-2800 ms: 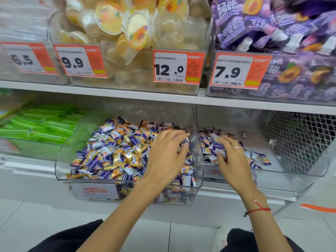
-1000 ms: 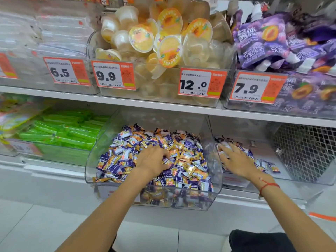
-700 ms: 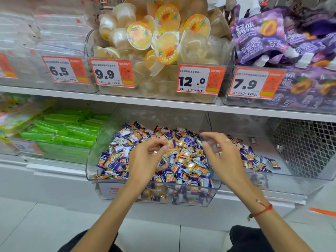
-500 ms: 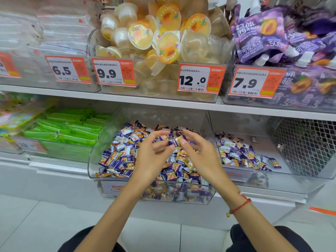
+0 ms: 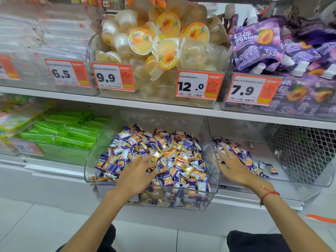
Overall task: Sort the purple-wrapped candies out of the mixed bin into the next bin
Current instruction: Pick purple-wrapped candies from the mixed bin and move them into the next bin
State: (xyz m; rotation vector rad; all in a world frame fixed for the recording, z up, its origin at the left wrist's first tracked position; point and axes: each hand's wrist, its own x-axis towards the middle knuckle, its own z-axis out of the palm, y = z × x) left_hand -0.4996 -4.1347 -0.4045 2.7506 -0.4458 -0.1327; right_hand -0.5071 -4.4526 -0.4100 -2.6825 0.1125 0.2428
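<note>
Reaching, both hands (image 5: 135, 174) (image 5: 233, 165) lie flat on candies (image 5: 174, 153).

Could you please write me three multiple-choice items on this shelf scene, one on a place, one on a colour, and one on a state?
1. Where is the right hand?
A. In the next bin, on its candies
B. On the upper shelf
C. In the green-packet bin

2. What colour is the string on the right wrist?
A. Blue
B. Red
C. White

3. How are the right hand's fingers?
A. Clenched in a fist
B. Pinching a price tag
C. Spread nearly straight

Answers: 1 A, the hand lies right of the mixed bin; 2 B, the wrist string is red; 3 C, the fingers fan over the purple-wrapped candies.
</note>
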